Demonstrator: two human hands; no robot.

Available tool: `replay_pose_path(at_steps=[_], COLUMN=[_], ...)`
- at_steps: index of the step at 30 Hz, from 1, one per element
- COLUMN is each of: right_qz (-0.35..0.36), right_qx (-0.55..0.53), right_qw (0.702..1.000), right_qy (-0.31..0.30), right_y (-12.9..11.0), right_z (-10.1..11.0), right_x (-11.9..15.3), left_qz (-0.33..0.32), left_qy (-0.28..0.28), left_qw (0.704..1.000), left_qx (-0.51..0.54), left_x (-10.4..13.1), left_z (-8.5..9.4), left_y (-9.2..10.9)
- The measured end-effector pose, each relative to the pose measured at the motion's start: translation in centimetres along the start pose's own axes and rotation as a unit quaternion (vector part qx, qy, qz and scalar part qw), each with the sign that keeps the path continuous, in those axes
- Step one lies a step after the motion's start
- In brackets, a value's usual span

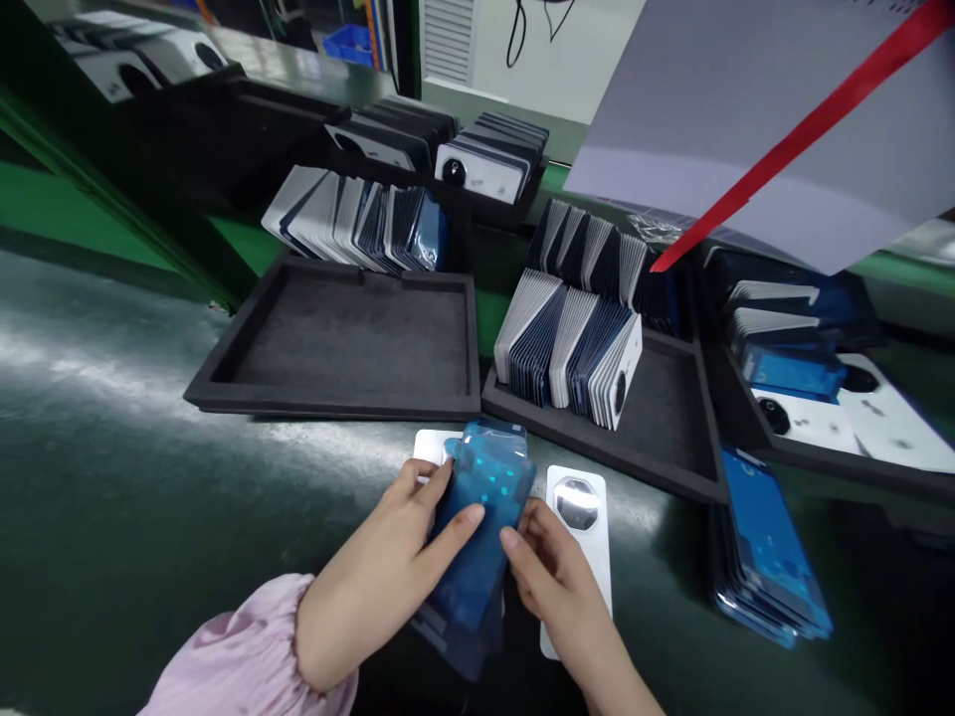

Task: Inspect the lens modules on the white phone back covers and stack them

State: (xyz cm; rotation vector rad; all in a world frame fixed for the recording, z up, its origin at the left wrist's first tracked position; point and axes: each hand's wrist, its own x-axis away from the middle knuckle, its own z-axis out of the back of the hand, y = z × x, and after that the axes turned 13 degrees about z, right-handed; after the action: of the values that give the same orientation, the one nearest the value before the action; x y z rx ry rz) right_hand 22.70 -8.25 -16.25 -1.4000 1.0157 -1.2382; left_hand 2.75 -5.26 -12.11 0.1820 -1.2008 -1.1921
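A phone back panel covered in blue film (477,557) is held over the bench between both hands, slightly tilted. My left hand (395,562) grips it from the left, thumb lying across its face and fingers at the upper left edge. At the right edge, my right hand (556,572) pinches it between thumb and curled fingers. Dark translucent film hangs at its lower end. Beneath my right forearm and hand lies a white phone back panel (580,505) with a shiny camera ring. Another white panel (427,445) shows partly behind my left fingers.
A black foam tray (332,406) lies ahead, with a row of panels (350,219) behind it. Right of it, another tray (678,398) holds upright panels (563,343). Blue-filmed panels (776,547) are stacked at right. A hanging sheet (716,109) with red tape overhangs the back.
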Motion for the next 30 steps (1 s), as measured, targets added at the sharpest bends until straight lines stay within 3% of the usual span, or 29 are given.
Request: replay_pose_path(at_steps=[4, 8, 11, 14, 18, 24, 26, 30], right_qz=[0.056, 0.166, 0.168, 0.113, 0.007, -0.033, -0.047, -0.063], right_qx=[-0.012, 0.030, 0.037, 0.015, 0.008, -0.029, -0.003, 0.099], right_qw=[0.998, 0.983, 0.982, 0.991, 1.000, 0.999, 0.999, 0.992], right_qy=[-0.034, -0.073, -0.079, -0.075, -0.021, -0.021, -0.021, -0.037], right_y=[-0.5, 0.7, 1.5, 1.3, 0.5, 0.0, -0.1, -0.2], right_z=[-2.3, -5.2, -5.8, -4.9, -2.9, -1.5, -1.0, 0.6], right_x=[1.4, 2.5, 2.7, 2.5, 1.8, 1.0, 0.9, 0.9], left_qz=[-0.012, -0.025, 0.000, 0.062, 0.153, 0.158, 0.132, 0.035], left_qy=[-0.002, -0.027, -0.015, -0.029, -0.038, -0.147, -0.147, -0.036], left_qw=[1.000, 0.999, 0.996, 0.986, 0.954, 0.883, 0.896, 0.955], left_qx=[0.011, 0.027, 0.084, 0.153, 0.256, 0.416, 0.397, 0.293], left_x=[-0.1, -0.3, -0.3, 0.0, 0.7, 0.4, -0.2, -1.1], left_z=[0.6, 1.0, 1.6, 2.6, 3.3, 0.9, -0.3, -2.1], left_y=[-0.8, -0.8, -0.5, -0.3, -0.1, 0.0, -0.5, -2.7])
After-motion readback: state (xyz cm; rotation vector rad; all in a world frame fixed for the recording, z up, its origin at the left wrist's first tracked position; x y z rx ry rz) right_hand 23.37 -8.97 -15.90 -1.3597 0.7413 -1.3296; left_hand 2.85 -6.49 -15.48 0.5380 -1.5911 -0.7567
